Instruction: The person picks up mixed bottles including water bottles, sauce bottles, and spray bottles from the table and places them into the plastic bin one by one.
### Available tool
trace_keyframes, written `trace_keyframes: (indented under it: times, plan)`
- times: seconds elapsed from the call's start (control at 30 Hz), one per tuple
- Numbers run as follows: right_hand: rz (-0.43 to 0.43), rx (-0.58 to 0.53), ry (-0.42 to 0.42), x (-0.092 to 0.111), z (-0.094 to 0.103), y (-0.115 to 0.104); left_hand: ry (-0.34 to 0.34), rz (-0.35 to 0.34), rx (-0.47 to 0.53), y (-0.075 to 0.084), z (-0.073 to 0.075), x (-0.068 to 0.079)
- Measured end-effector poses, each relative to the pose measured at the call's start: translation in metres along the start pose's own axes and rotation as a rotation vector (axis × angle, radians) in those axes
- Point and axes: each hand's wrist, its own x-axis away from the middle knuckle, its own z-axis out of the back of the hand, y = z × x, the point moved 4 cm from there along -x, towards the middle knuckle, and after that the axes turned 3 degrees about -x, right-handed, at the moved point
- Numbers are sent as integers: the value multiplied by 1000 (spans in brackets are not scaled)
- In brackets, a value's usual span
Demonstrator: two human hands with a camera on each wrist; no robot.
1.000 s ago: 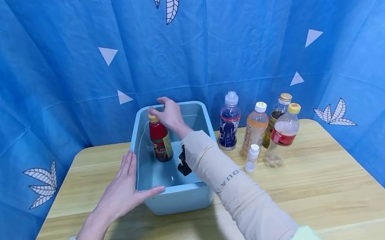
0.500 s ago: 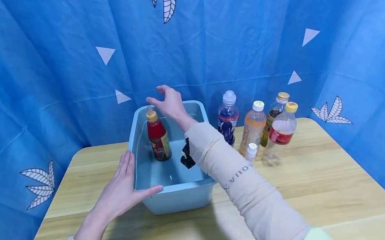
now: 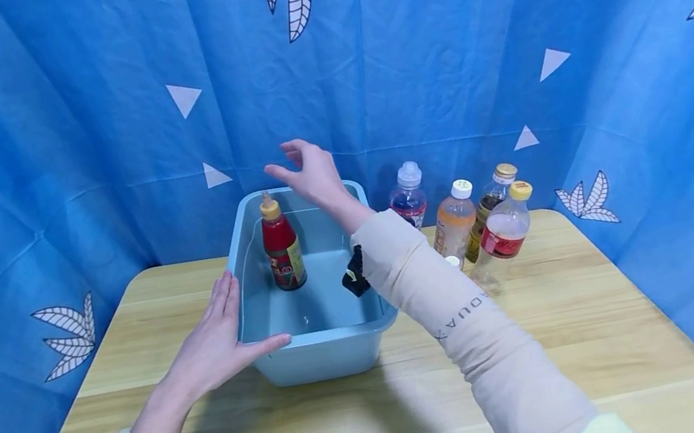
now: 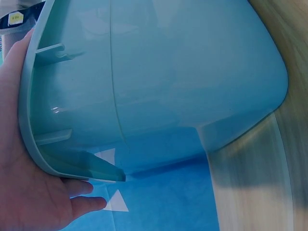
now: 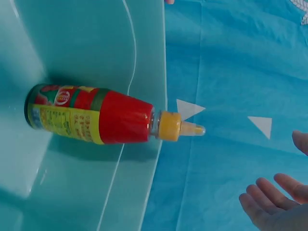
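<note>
A red sauce bottle (image 3: 283,252) with a yellow nozzle cap stands upright inside the light blue plastic bin (image 3: 322,362), near its left wall. My right hand (image 3: 316,172) hovers over the back of the bin, above and to the right of the bottle, with thumb and fingers spread around nothing. In the right wrist view that hand (image 5: 279,199) shows apart from the sauce bottle (image 5: 122,115). My left hand (image 3: 209,353) rests on the bin's near left corner, thumb along the front rim and fingers straight against the left side. The left wrist view shows this hand (image 4: 29,192) touching the rim.
Right of the bin stand a blue-labelled bottle (image 3: 408,200), an orange drink bottle (image 3: 454,219), a gold-capped bottle (image 3: 498,190) and a red-labelled bottle (image 3: 505,230). My right sleeve partly hides a small white-capped bottle (image 3: 453,261). A blue curtain (image 3: 429,47) hangs behind the table (image 3: 544,366).
My right hand has let go of or left the sauce bottle's cap and risen up and to the right. The bottle stays standing in the bin. My left hand keeps its place.
</note>
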Motion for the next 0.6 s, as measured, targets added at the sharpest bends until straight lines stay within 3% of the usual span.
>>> trace_keyframes:
  times: [0.6]
  plan:
    - [88, 54, -45, 30, 41, 12, -10, 7, 15, 1, 2, 1]
